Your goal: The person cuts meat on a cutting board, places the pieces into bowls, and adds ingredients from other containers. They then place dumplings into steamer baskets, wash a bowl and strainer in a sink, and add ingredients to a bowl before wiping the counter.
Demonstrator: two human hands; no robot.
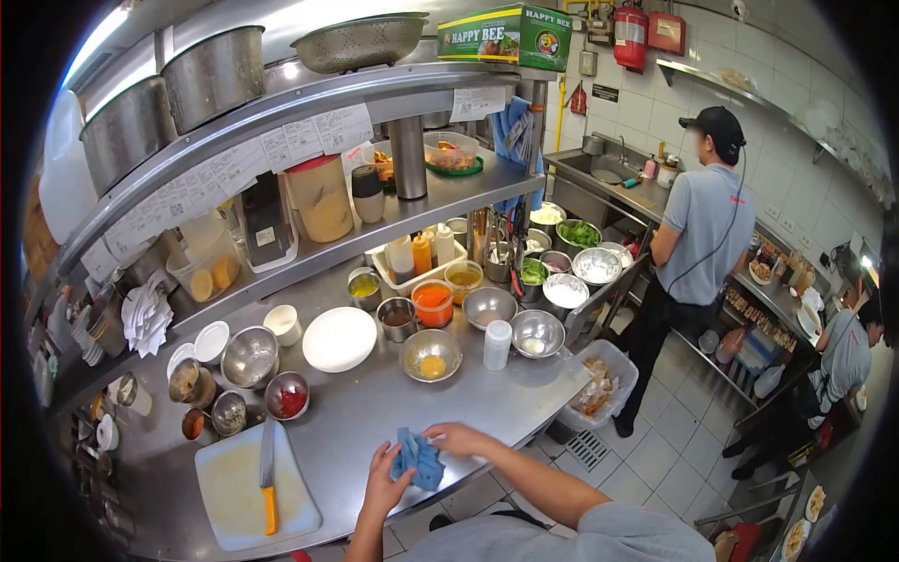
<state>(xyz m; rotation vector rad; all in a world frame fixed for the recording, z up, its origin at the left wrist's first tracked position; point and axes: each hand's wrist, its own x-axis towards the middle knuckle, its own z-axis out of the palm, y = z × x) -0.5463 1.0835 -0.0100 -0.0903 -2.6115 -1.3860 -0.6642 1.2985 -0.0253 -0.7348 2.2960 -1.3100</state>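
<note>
A crumpled blue cloth (418, 459) is between my two hands, over the front edge of the steel counter (351, 426). My left hand (385, 478) has its fingers closed on the cloth's left side. The fingers of my right hand (453, 438) are bent against its upper right side. To the left lies a white cutting board (225, 487), with a yellow-handled knife (270, 496) on it, blade pointing away from me. An oval white plate (339, 339) and a metal bowl with something yellow in it (432, 356) are beyond the cloth.
Metal bowls (250, 358), sauces and a squeeze bottle (497, 344) stand along the counter. A loaded shelf (375, 214) runs above. At the right are a plastic bin (599, 384), a person in a cap (707, 225), and another person (843, 351) farther right.
</note>
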